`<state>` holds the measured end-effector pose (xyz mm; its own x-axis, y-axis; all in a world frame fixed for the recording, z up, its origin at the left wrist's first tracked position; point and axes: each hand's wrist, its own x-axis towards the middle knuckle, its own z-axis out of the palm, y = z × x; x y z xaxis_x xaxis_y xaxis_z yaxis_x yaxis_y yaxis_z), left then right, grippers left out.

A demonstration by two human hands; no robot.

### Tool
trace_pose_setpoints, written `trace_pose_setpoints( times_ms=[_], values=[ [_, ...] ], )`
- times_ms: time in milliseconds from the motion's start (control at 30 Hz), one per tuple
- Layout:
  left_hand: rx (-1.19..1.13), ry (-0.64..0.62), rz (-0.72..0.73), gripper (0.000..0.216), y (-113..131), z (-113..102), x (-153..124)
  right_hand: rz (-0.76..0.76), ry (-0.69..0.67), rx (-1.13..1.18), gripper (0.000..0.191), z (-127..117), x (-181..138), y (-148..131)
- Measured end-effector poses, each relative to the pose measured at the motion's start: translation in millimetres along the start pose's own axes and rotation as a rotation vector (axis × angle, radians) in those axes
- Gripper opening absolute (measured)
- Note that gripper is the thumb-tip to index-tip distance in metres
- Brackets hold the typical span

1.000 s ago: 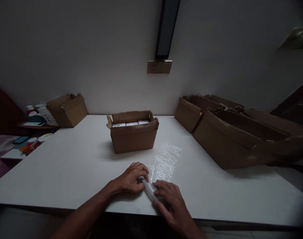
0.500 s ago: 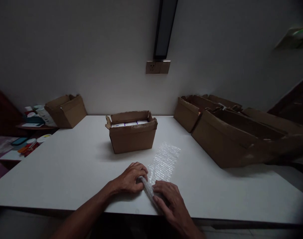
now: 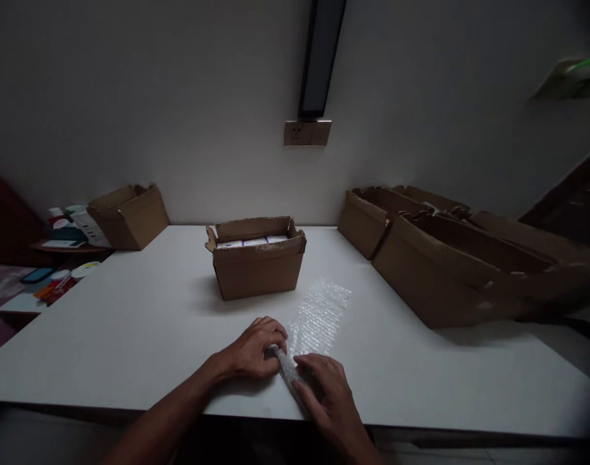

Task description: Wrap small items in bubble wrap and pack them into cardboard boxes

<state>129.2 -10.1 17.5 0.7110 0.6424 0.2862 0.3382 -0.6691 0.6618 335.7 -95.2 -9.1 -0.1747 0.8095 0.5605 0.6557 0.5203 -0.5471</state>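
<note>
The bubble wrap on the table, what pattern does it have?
The bubble wrap looks clear, with rows of small bubbles; the head view shows it best.

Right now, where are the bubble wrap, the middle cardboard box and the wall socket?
Bubble wrap point(image 3: 321, 313): head view, its flat spread part.
Middle cardboard box point(image 3: 257, 274): head view, its front wall.
Wall socket point(image 3: 307, 133): head view, middle of its plate.

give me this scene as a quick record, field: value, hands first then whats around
left hand: curled around the far end of the rolled bubble wrap
right hand: thumb and fingers at the roll's nearer part
flat part: lies on the white table, beyond the hands
middle box: open, holding white packs with purple edges
left box: contents hidden
right boxes: several, grouped, open-topped
</note>
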Motion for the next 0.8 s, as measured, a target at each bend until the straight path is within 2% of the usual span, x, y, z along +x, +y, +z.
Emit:
trace_pose_setpoints(
  times_ms=[167,267,533,800],
  values=[
    [-0.018,-0.032,0.001,0.025,5.2,-5.1,0.2,0.036,-0.010,0.076,0.026,-3.4,1.2,-1.3],
    [-0.022,-0.044,-0.003,0.025,6.2,-5.4,0.1,0.038,-0.037,0.073,0.020,-5.7,2.9,-3.7],
    [-0.019,-0.015,-0.012,0.025,2.1,-1.3,-1.0,0.006,-0.077,0.052,0.017,-6.2,0.9,-5.2],
    [-0.044,-0.002,-0.027,0.024,5.6,-3.1,0.1,-0.017,-0.059,0.038,0.018,-3.9,0.6,-5.3]
  ],
)
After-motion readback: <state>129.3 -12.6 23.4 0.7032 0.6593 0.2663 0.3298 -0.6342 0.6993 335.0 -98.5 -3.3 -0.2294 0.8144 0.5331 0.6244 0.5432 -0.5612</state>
